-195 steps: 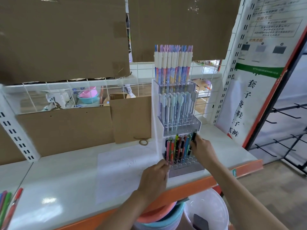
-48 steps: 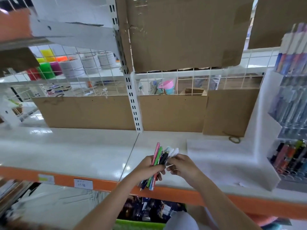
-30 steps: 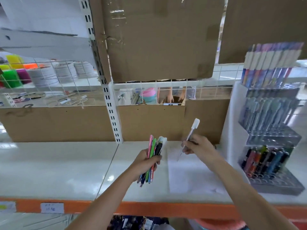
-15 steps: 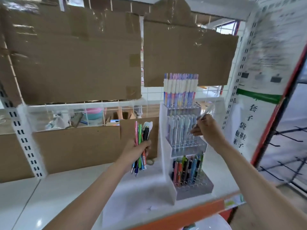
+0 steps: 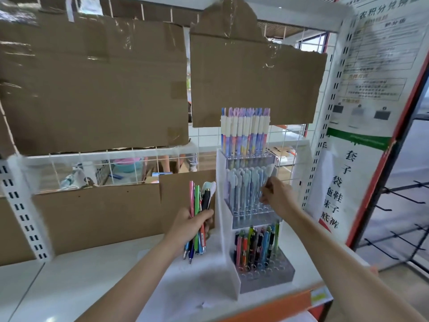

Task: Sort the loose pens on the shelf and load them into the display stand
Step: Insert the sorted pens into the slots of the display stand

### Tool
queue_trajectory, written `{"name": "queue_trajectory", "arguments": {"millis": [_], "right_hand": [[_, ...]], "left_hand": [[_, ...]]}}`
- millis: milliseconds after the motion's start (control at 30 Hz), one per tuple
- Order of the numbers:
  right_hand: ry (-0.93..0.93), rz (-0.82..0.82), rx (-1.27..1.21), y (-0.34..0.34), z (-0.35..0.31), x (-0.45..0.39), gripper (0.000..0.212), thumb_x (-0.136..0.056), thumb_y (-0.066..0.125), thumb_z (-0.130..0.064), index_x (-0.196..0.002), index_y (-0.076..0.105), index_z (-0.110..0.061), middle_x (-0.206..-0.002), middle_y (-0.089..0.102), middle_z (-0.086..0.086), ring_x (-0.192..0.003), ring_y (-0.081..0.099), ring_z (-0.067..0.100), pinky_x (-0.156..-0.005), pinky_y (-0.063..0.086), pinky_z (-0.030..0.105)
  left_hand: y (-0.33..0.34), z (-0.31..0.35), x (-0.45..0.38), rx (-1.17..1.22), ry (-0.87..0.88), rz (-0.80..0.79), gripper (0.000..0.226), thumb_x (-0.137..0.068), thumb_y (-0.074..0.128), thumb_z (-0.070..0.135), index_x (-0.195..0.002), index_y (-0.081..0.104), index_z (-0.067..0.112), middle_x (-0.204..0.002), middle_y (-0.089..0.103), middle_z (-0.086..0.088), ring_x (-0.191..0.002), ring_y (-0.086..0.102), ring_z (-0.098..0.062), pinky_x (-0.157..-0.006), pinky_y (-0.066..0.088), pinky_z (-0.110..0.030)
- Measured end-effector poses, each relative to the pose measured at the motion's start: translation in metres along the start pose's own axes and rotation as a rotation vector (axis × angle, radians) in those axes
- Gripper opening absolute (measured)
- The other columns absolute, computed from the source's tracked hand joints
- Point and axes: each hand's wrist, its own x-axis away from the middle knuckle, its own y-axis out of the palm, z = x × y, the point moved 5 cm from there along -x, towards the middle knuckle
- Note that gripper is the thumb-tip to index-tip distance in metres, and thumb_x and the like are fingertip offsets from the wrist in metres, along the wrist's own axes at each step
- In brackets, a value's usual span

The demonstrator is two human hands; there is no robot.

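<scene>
Nearest, the left hand (image 5: 192,223) is curled tight round a bundle of pens (image 5: 197,212), kept upright beside the display stand (image 5: 232,252), probably so the right hand (image 5: 277,196) can draw from it. The right hand is pinched on a pale pen (image 5: 269,173), tilted at the right end of the stand's middle row, seemingly feeding it into a free hole. The stand sits on a white shelf (image 5: 81,275) with an orange front edge, backed by cardboard sheets (image 5: 92,84) on a wire grid, with a printed poster (image 5: 362,112) at right.
</scene>
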Motion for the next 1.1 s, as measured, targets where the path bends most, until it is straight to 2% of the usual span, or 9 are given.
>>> {"name": "queue_trajectory", "arguments": {"millis": [100,333,467,600,700,767,833,967,1100], "right_hand": [[0.016,-0.027,0.030,0.005,0.004,-0.002,0.006,-0.096,0.049,-0.007,-0.091,0.050,-0.005,-0.080,0.062,0.011,-0.070,0.065,0.024,-0.077,0.057,0.045],[0.032,-0.093,0.213,0.006,0.004,-0.003,0.013,-0.092,0.051,-0.007,-0.100,0.059,0.000,-0.098,0.068,0.015,-0.086,0.068,0.029,-0.082,0.055,0.046],[-0.018,-0.095,0.338,0.005,-0.001,-0.003,0.016,-0.095,0.050,-0.012,-0.095,0.057,0.002,-0.091,0.067,0.018,-0.083,0.067,0.030,-0.079,0.055,0.044],[-0.070,-0.072,0.468,0.008,-0.008,-0.006,0.018,-0.097,0.048,-0.017,-0.083,0.048,-0.007,-0.080,0.059,0.013,-0.073,0.063,0.028,-0.072,0.056,0.040],[-0.067,-0.066,0.482,0.010,-0.012,-0.009,0.021,-0.096,0.049,-0.013,-0.075,0.045,-0.010,-0.080,0.060,0.013,-0.076,0.065,0.028,-0.070,0.056,0.039],[-0.036,-0.088,0.496,0.015,-0.009,-0.009,0.025,-0.094,0.048,-0.009,-0.070,0.043,-0.013,-0.081,0.060,0.012,-0.076,0.064,0.025,-0.059,0.053,0.031],[-0.008,-0.107,0.519,0.020,-0.004,-0.006,0.020,-0.095,0.048,-0.009,-0.075,0.046,-0.010,-0.083,0.057,0.010,-0.074,0.060,0.023,-0.051,0.043,0.023],[-0.043,-0.062,0.540,0.020,-0.006,-0.006,0.019,-0.094,0.053,-0.012,-0.076,0.046,-0.011,-0.087,0.051,0.008,-0.076,0.052,0.021,-0.064,0.041,0.027],[-0.028,-0.078,0.555,0.016,-0.002,-0.008,0.035,-0.094,0.056,-0.019,-0.063,0.042,-0.010,-0.079,0.049,0.008,-0.071,0.047,0.021,-0.059,0.034,0.025]], "left_hand": [[0.002,0.000,0.000,-0.008,0.009,0.004,0.018,-0.090,0.059,0.012,-0.075,0.059,0.001,-0.053,0.056,-0.003,-0.045,0.053,-0.010,-0.047,0.046,-0.019],[0.005,-0.005,0.000,-0.012,0.013,0.034,0.018,-0.090,0.058,0.009,-0.073,0.058,0.003,-0.054,0.056,-0.001,-0.043,0.051,-0.009,-0.046,0.045,-0.019],[0.005,-0.009,-0.002,-0.051,0.001,0.039,0.017,-0.089,0.059,0.012,-0.073,0.060,0.008,-0.057,0.059,0.001,-0.049,0.055,-0.008,-0.052,0.045,-0.021],[0.005,-0.010,-0.003,-0.072,-0.004,0.049,0.018,-0.088,0.060,0.014,-0.071,0.061,0.008,-0.058,0.060,-0.001,-0.051,0.054,-0.011,-0.056,0.045,-0.025],[0.005,-0.011,-0.004,-0.082,-0.009,0.044,0.017,-0.087,0.060,0.015,-0.072,0.061,0.008,-0.060,0.061,-0.001,-0.052,0.055,-0.013,-0.058,0.045,-0.027],[0.004,-0.012,-0.005,-0.082,-0.009,0.038,0.018,-0.087,0.060,0.015,-0.070,0.061,0.008,-0.058,0.060,-0.001,-0.052,0.054,-0.013,-0.058,0.045,-0.027],[0.004,-0.014,-0.004,-0.086,-0.011,0.031,0.019,-0.087,0.060,0.015,-0.069,0.061,0.008,-0.056,0.059,-0.001,-0.051,0.054,-0.013,-0.057,0.045,-0.026],[0.001,-0.017,-0.004,-0.078,-0.008,0.033,0.020,-0.088,0.060,0.015,-0.070,0.061,0.006,-0.056,0.057,-0.002,-0.052,0.053,-0.014,-0.056,0.046,-0.024],[0.002,-0.020,-0.003,-0.077,-0.010,0.015,0.020,-0.087,0.060,0.014,-0.070,0.060,0.006,-0.055,0.056,-0.004,-0.049,0.052,-0.013,-0.054,0.044,-0.024]]}}
